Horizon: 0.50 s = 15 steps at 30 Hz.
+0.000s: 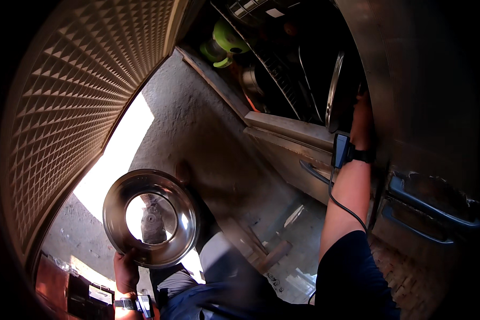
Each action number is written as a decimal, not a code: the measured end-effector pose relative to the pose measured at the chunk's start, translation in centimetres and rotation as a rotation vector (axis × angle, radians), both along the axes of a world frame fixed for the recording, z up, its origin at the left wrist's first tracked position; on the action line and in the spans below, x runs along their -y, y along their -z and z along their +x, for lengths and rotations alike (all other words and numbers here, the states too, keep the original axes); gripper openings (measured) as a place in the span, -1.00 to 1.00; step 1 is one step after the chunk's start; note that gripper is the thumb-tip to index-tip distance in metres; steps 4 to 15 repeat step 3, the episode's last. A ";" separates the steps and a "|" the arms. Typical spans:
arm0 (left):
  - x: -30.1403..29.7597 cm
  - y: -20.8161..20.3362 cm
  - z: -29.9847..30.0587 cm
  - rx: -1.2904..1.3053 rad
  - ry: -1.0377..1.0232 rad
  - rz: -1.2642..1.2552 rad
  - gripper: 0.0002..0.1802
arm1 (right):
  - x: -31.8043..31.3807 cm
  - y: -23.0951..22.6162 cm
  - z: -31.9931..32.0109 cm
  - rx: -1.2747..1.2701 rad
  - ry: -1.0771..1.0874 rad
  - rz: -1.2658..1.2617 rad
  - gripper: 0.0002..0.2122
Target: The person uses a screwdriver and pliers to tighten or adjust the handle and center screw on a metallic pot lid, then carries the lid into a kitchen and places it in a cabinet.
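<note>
So the left hand (126,272) is down around 7 o'clock, fingers clamped on the lower rim of a shiny steel bowl (151,217), which is held tilted up so the polished inside faces the camera and throws back a bright reflection. There's a watch-like band on that wrist. The right hand (361,120) is way up at about 2 o'clock, arm stretched out, reaching into a dark cabinet opening (282,69) right next to the edge of a round steel plate (333,90) standing on its rim. It's pretty dark in there, so I honestly can't tell if those fingers are gripping the plate or just resting against it. A small black device (340,151) is strapped at that wrist with a cable hanging down along the forearm. Further back in the cabinet, toward 12 o'clock, sits a green plastic thing (225,41) and a wire rack (274,69). At 9 to 11 o'clock a big panel with a diamond-embossed pattern (74,96) curves along, and the concrete floor (197,122) between has a sunlit patch.
</note>
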State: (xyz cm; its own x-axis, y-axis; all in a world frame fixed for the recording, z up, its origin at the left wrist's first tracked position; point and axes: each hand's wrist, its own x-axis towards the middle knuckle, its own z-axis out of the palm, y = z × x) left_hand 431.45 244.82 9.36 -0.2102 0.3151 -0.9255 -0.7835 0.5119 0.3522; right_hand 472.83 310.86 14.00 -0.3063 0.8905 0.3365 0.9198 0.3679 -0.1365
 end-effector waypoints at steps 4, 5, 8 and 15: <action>0.7 1.1 -0.4 0.042 0.039 0.052 -0.70 | 1.7 -1.7 1.4 -0.104 0.065 -0.067 -0.58; 0.7 1.1 -0.4 0.042 0.039 0.052 -0.70 | 1.7 -1.7 1.4 -0.104 0.065 -0.067 -0.58; 0.7 1.1 -0.4 0.042 0.039 0.052 -0.70 | 1.7 -1.7 1.4 -0.104 0.065 -0.067 -0.58; 0.7 1.1 -0.4 0.042 0.039 0.052 -0.70 | 1.7 -1.7 1.4 -0.104 0.065 -0.067 -0.58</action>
